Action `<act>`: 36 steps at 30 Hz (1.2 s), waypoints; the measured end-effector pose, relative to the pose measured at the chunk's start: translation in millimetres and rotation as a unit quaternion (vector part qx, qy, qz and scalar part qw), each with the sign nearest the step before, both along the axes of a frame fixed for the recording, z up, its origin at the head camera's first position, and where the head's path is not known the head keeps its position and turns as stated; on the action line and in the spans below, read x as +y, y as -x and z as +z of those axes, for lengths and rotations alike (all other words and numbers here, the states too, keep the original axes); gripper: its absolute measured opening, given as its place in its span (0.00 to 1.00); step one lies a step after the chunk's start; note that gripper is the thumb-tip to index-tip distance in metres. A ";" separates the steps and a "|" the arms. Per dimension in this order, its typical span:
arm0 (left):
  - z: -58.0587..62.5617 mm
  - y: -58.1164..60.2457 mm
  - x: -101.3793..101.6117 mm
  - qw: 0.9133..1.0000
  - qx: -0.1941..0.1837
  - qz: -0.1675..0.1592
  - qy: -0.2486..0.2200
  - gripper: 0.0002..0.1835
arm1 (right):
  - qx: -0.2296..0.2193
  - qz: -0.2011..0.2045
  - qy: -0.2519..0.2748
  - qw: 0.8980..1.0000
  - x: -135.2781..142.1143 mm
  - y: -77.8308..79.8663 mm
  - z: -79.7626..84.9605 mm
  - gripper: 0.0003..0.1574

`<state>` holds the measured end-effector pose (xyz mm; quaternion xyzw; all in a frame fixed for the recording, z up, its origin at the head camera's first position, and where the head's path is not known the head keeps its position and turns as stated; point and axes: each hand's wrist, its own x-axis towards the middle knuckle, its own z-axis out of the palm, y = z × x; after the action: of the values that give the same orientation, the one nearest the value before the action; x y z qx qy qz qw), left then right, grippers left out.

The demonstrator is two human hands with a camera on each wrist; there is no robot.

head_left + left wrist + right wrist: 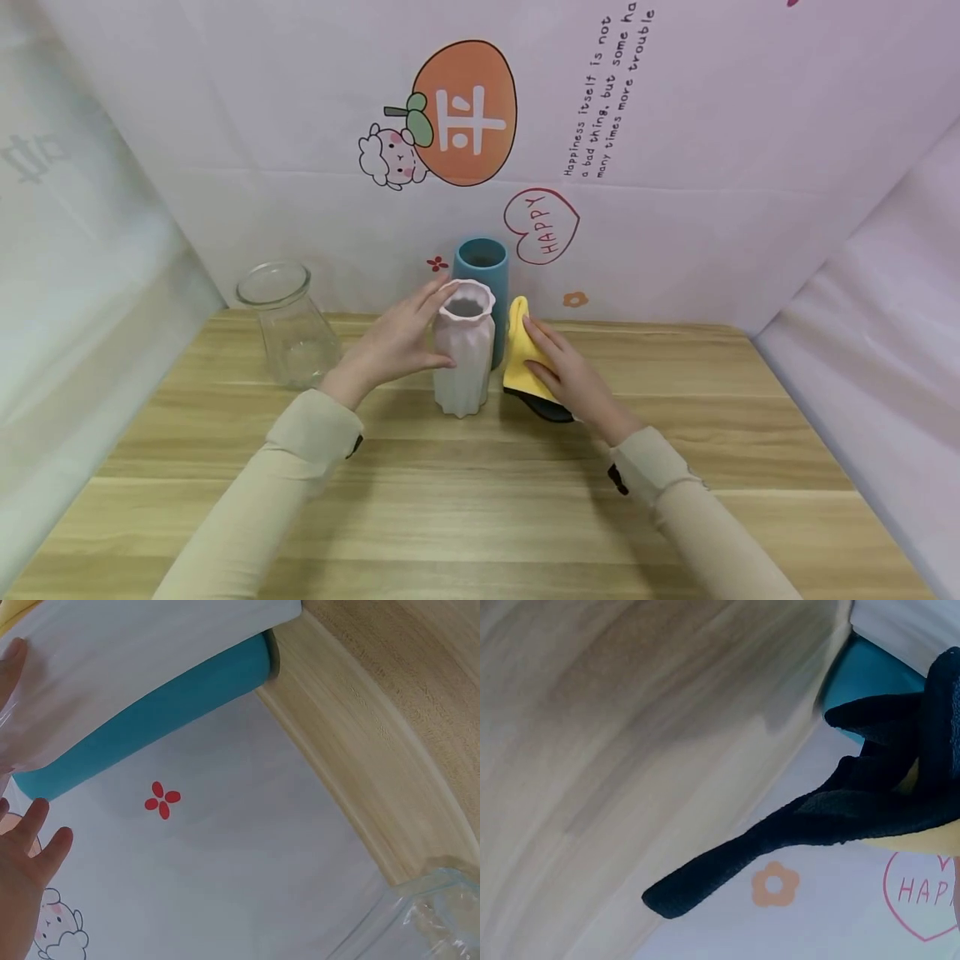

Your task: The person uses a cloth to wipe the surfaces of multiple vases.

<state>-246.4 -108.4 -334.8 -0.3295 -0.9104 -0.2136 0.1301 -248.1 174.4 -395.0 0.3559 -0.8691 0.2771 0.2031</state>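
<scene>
A white ribbed vase (462, 367) with a scalloped rim stands upright near the back of the table. My left hand (393, 337) holds its upper left side, thumb on the near face and fingers around behind the rim. My right hand (566, 371) pinches a folded cloth (525, 367), yellow on one side and dark on the other, just right of the white vase. In the right wrist view the cloth's dark side (885, 814) hangs in folds. Behind the white vase is a taller blue vase (501, 292), partly hidden by it.
A clear glass vase (300, 342) with a wide rim stands to the left, near my left forearm. The wooden table (465, 508) ends at a white printed backdrop (675, 250) close behind the vases. White sheets hang along both sides.
</scene>
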 end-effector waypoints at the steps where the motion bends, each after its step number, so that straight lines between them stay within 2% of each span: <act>1: -0.3 -0.2 0.7 1.000 0.012 0.003 0.007 0.56 | 0.004 -0.001 0.002 1.000 0.7 0.3 0.8 0.41; 5: -2.5 -1.0 3.8 0.999 0.031 0.000 0.010 0.55 | 0.010 -0.001 0.008 1.000 3.3 1.8 3.8 0.41; 10: -7.8 -0.8 8.7 0.999 0.026 -0.016 -0.024 0.53 | 0.001 -0.018 0.004 1.000 6.9 2.5 8.2 0.41; 15: -10.1 -2.9 15.0 0.998 0.040 -0.019 -0.043 0.51 | -0.009 -0.031 0.003 0.999 9.7 3.3 10.6 0.41; 22: -10.2 -3.7 20.5 0.999 0.032 -0.006 -0.035 0.51 | -0.001 -0.037 0.008 0.999 13.4 4.3 10.4 0.41; 30: -11.7 -1.6 25.1 0.998 0.046 -0.012 -0.033 0.49 | -0.002 -0.046 0.010 0.999 17.2 5.6 8.7 0.41; 36: -10.9 -1.5 26.8 0.998 0.056 0.004 -0.018 0.50 | 0.009 -0.041 0.019 0.999 17.1 5.0 9.2 0.42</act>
<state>-244.9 -81.6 -345.7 -0.3346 -0.8991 -0.2108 0.1879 -253.1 191.5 -385.8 0.3184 -0.8756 0.2823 0.2285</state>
